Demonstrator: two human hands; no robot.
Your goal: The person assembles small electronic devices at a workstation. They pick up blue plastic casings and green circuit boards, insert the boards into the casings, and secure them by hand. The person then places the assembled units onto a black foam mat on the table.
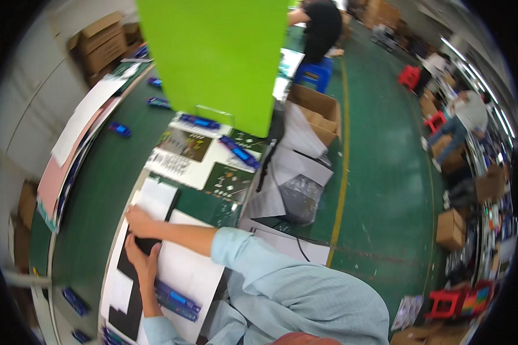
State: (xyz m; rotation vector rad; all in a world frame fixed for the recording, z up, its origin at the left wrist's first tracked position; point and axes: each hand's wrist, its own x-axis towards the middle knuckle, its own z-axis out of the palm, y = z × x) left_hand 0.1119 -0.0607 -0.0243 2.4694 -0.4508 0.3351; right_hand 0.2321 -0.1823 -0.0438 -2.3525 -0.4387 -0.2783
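My right hand [141,223] reaches across from the right in a light blue sleeve. Its fingers curl down at the near end of a white paper [157,197], over a black strip [130,261]; whatever they may grip is hidden. Just below it, my left hand [142,260] rests by the black strip, fingers stretched forward and thumb apart. A smaller white paper [120,291] lies on the strip's near part. Right of my left hand is a large white sheet [190,261] bearing several slim dark blue devices [177,299] with small blue displays, lying side by side.
A tall bright green panel [213,63] stands beyond printed sheets [181,164], with more blue devices [239,152] on them. Left runs a green belt [92,218] carrying scattered devices. An open carton [316,109] and plastic wrapping [299,198] are at right. Other people work farther off.
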